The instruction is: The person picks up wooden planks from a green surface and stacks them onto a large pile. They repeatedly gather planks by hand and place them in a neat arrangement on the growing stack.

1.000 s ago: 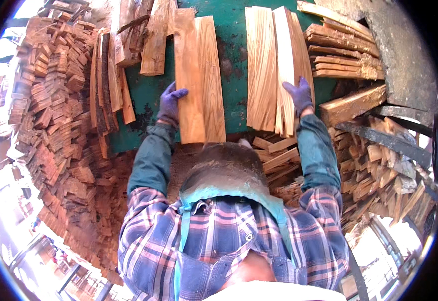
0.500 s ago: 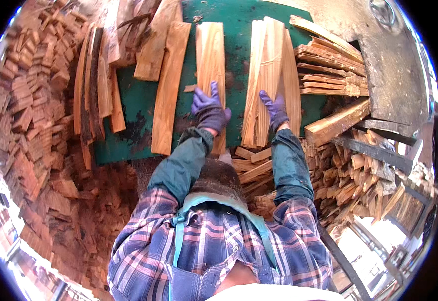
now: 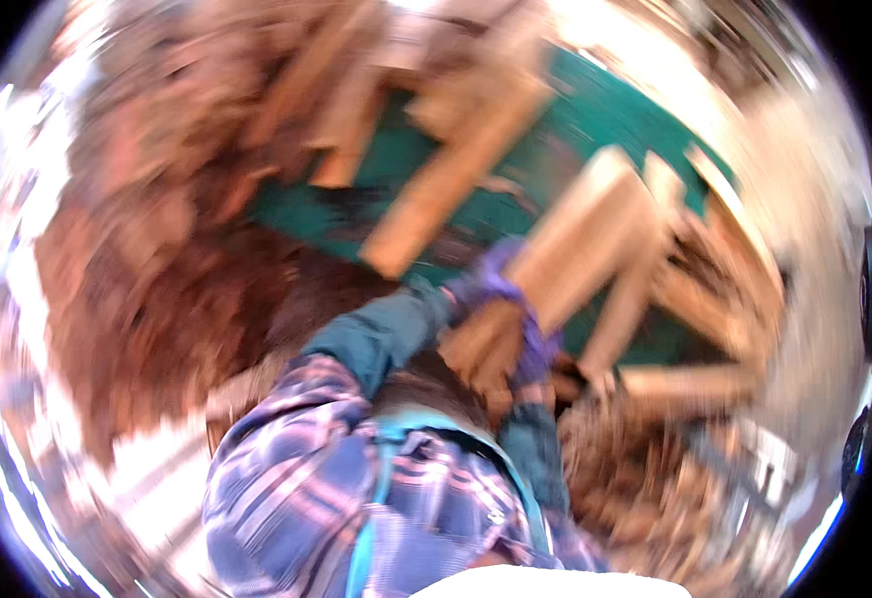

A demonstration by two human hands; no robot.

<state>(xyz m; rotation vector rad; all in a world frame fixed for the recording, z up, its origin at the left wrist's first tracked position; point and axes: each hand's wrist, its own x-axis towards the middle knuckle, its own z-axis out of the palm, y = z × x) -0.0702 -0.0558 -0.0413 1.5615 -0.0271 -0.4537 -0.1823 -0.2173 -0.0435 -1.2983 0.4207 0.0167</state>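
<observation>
the boards point(image 3: 580, 239) i have gathered are long, flat and pale tan with squared ends, their grain smeared by blur. left of them, a lone plank point(image 3: 456, 174) of warmer brown lies flat on the green table point(image 3: 645, 110), whose surface is scuffed with dark patches; rough split slats point(image 3: 720, 324) bunch toward its right edge, and blocky offcuts point(image 3: 147, 259) heap up beyond its left edge. half a second ago these boards lay in two groups, one under each hand; now they're together between my hands, and the whole view has swung aslant. my left hand point(image 3: 496, 274), in a purple glove, is curled around the boards' left side, and my right hand point(image 3: 537, 344) closes on their right side, though how tightly the fingers bend i can't tell. the boards' lower ends jut past the table's near edge, between my wrists.
</observation>
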